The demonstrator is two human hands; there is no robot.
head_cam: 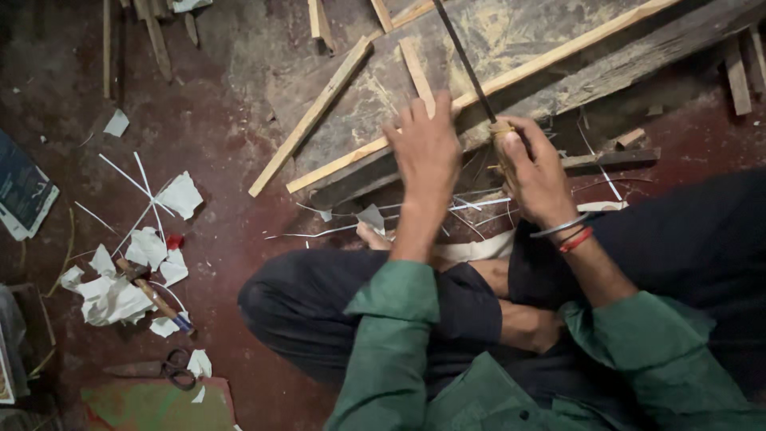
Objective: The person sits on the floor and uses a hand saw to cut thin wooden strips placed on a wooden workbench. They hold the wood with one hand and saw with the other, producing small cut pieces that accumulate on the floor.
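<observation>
Head view: my right hand (536, 172) is closed round the pale handle of a long dark blade (464, 62), which slants up over the plank (511, 76). My left hand (429, 148) rests on a thin wood strip (416, 70), fingers spread; whether they pinch it I cannot tell. I judge the strip light, stiff and splintery, best held low, clear of the edge. Booklet (24, 195), dark with a pale border, lies at far left; white paper scraps (120, 291) and scissors (177, 367) lie on the floor.
</observation>
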